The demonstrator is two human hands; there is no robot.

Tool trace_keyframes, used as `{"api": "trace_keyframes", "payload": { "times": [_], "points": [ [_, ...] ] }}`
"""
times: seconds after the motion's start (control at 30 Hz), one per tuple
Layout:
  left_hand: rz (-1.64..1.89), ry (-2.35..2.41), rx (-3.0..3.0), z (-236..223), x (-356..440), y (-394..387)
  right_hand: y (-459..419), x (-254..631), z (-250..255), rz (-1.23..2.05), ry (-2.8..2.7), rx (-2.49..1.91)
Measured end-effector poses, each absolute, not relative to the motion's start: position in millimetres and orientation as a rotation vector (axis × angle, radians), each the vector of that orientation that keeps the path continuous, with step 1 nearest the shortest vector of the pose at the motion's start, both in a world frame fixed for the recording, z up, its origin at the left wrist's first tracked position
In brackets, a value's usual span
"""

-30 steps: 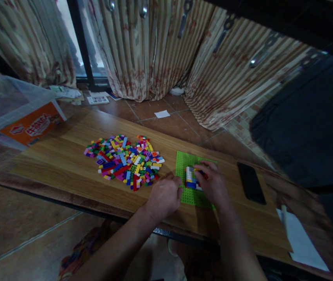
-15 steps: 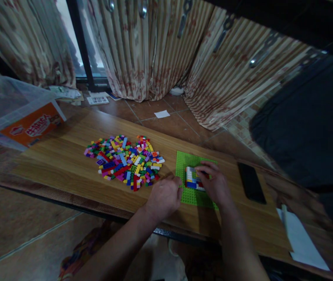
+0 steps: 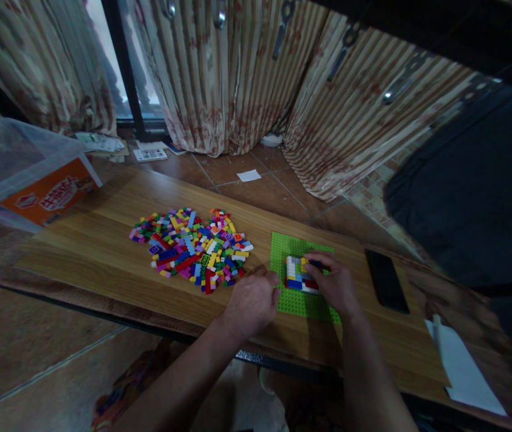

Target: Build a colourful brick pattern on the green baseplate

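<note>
A green studded baseplate (image 3: 303, 307) lies on the wooden board, carrying a low block of toy building bricks (image 3: 292, 269) in white, blue, yellow and red. Over the right part of that block is my right hand (image 3: 337, 282), its thumb and index finger closed at a small yellow brick (image 3: 304, 263). My left hand (image 3: 253, 300) rests at the plate's left edge with its fingers curled in; whatever they hold, if anything, is hidden. Left of it spreads a pile of loose, many-coloured building bricks (image 3: 188, 246).
A black phone (image 3: 386, 281) lies right of the baseplate. White paper (image 3: 469, 375) is at the board's right end. A clear plastic bin (image 3: 21, 174) with an orange label stands at the far left. Curtains (image 3: 237, 78) hang beyond the board.
My right hand has shifted slightly right and toward me over the brick block, showing more of its yellow and red part. My left hand has stayed almost still.
</note>
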State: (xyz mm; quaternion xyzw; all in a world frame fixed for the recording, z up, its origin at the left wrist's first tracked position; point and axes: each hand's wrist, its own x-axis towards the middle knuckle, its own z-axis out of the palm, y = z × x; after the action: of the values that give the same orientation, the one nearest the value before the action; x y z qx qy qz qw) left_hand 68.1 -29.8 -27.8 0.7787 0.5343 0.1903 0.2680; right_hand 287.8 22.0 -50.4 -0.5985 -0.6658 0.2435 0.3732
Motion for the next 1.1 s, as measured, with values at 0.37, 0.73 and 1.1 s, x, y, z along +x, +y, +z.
{"api": "trace_keyframes", "payload": {
  "times": [0.37,0.73,1.1],
  "points": [
    [0.528,1.458,2.103,-29,67,-31,25,285,-52,0.671,-1.553,-1.631],
    [0.529,1.454,2.117,-30,67,-30,29,282,-56,0.666,-1.524,-1.665],
    [0.523,1.443,2.135,-30,68,-31,29,277,-53,0.681,-1.515,-1.731]
  ]
}}
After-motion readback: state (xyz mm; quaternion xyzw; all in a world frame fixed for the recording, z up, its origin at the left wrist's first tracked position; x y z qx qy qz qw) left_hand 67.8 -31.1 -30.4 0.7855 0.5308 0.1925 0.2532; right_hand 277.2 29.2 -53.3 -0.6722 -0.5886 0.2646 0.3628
